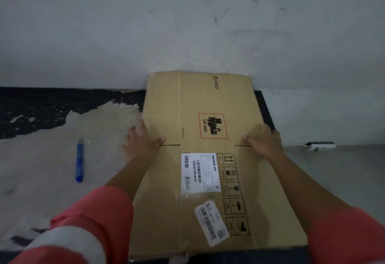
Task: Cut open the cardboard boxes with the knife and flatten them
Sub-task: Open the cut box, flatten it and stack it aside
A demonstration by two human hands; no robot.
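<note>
Head view: the flattened cardboard box (210, 105) lies by the right edge of the desk (52, 170), far end against the wall (187, 24). The left hand (143, 138) and right hand (263, 141) take its long edges, each grip clamped on cardboard, thumb on top. A blue knife (79, 159) lies well apart toward the left edge, with bare desk around it.

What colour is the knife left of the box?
The knife is blue; head view shows it best.
</note>
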